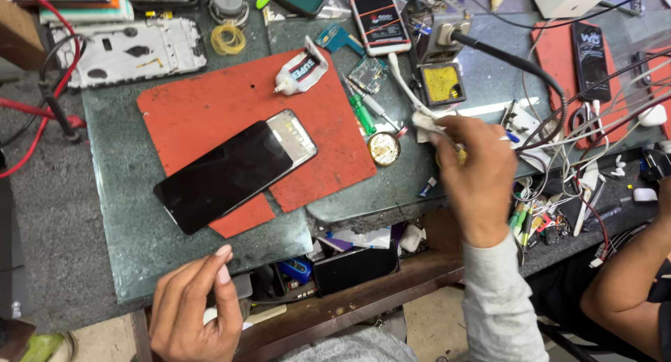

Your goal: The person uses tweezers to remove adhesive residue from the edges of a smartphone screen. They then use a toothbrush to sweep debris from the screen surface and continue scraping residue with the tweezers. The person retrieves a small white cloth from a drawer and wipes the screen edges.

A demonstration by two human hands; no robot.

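Nearest the camera, the left hand [199,309] hangs just off the front edge of the glass slab [126,215], its thumb and fingers bent loosely toward each other around nothing, as if kept free and ready. Just beyond it, the dark phone [227,173] lies face-up and slanted on the red mat [231,100], its screen panel slid partly off so a strip of the silvery frame shows at the upper end; the mat gives it a soft, non-slip bed. To the right, the right hand [475,170] is pinched shut on a small white wad [426,121], held above the bench edge near a round tin [384,149] of paste, which sits close for easy dipping. Farther back lie a squeezed glue tube [300,72], a green screwdriver [362,114] and a soldering stand [442,82] with its yellow sponge, all within reach. At the far right, another person's forearm [622,285] rests by tangled cables [594,138].
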